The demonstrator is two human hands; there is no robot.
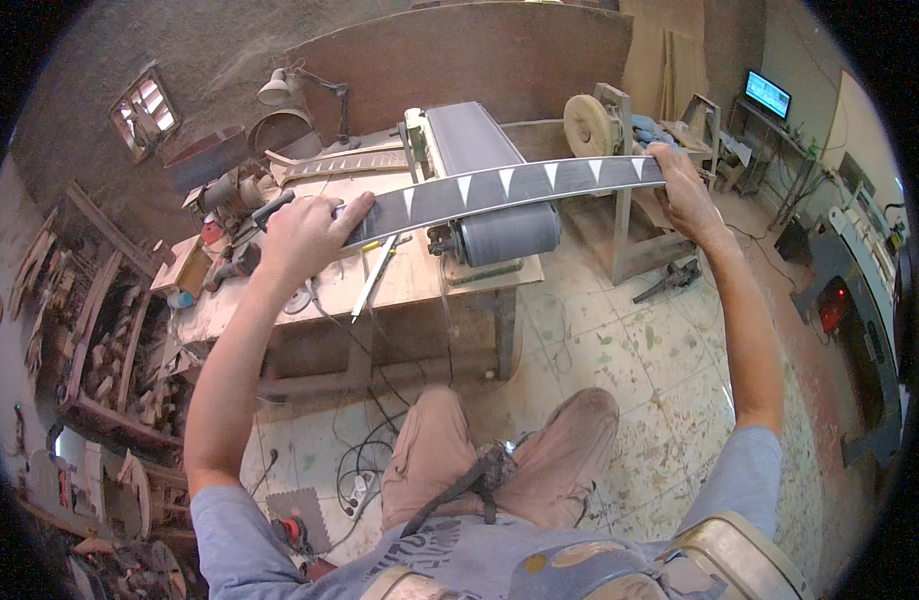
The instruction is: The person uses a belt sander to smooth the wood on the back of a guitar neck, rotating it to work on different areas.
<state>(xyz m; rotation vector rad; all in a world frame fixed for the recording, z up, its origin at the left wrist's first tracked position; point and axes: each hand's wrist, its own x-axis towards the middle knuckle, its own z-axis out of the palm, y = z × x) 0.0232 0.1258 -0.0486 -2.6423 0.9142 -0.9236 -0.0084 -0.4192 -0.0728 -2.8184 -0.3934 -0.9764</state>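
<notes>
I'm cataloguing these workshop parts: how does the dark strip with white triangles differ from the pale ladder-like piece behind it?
Colour: the dark strip is blackish grey with a light edge; the pale piece is tan.
Pattern: the dark strip bears a row of white triangles, while the pale piece has crosswise bars.
Pose: the dark strip is held at both ends; the pale piece lies on the workbench.
Shared: both are long and narrow.

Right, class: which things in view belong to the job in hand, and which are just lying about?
In the job:
- dark strip with white triangles
- left hand and right hand, gripping its ends
- belt sander, probably: the strip crosses it in view

Apparently just lying about:
- slotted wooden piece
- desk lamp
- lit screen
</notes>
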